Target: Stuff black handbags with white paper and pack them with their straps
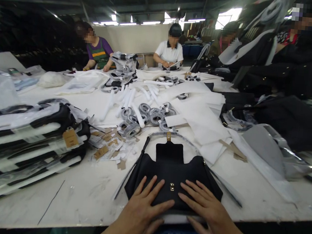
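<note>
A black handbag (146,169) lies at the table's front edge, its flap folded back and its handle stretched out behind. Gold-coloured hardware shows at the flap's tip and on the bag's front. Flat on the bag's left half rests my left hand (145,203), fingers spread and holding nothing. My right hand (205,205) presses on the right half in the same way, fingers apart. Between the two hands sits the small gold clasp (172,187). Thin dark straps stick out from both sides of the bag.
Wrapped black bags (33,150) are stacked at left. Paper tags (106,147) lie scattered near them. Behind the handbag are several wrapped coiled straps (145,116), white tubes and white sheets (196,117). Black bags and plastic fill the right side. Co-workers (169,52) sit across the table.
</note>
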Available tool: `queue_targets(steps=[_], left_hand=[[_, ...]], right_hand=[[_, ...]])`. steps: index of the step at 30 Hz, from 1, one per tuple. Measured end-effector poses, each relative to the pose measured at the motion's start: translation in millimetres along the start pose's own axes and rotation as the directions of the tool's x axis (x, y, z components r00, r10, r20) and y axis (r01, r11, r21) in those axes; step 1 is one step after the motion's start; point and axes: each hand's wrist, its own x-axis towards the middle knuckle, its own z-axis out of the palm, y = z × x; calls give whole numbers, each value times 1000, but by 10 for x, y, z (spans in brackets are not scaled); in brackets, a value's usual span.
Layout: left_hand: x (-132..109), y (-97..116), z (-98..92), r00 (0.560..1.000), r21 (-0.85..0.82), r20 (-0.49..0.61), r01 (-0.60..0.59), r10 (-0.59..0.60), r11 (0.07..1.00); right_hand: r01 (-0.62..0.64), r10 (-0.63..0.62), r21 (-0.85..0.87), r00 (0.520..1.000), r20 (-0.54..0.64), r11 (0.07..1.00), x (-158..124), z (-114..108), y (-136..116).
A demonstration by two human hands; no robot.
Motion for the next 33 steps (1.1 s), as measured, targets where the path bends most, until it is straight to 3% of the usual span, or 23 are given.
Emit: queue_targets(steps=[5, 8, 12, 16, 20, 23, 26, 28, 31, 33], left_hand=[[70, 94, 60, 998, -13, -45, 47, -48, 999], [62, 99, 118, 995, 15, -87, 53, -51, 999], [58, 69, 202, 984, 101, -181, 21, -2, 995], [80, -12, 349, 950, 171, -308, 0, 54, 985], [91, -56, 395, 932, 210, -353, -10, 85, 978], [79, -19, 314, 946, 192, -317, -7, 69, 981], [66, 41, 204, 971, 137, -238, 17, 16, 990], [60, 68, 154, 978, 97, -210, 31, -10, 995], [59, 84, 132, 982, 71, -187, 43, -29, 997], [71, 87, 143, 985, 85, -173, 31, -16, 996]], right_hand=[[-162, 169, 132, 985, -41, 978, 308, -200, -65], [-256, 262, 109, 964, -40, 961, 612, -245, -143], [-196, 198, -65, 980, 31, 978, 934, -235, -232], [-146, 161, -136, 981, 105, 980, 1072, -186, -268], [-345, 372, -168, 913, 166, 923, 1161, -142, -327], [-453, 474, -142, 855, 211, 880, 1197, -205, -325], [-413, 382, 64, 883, 271, 909, 1130, -363, -241], [-358, 326, 159, 925, 194, 920, 1009, -446, -163], [-232, 232, 43, 973, -6, 972, 740, -413, -55], [-135, 131, -73, 990, -58, 988, 558, -281, 1]])
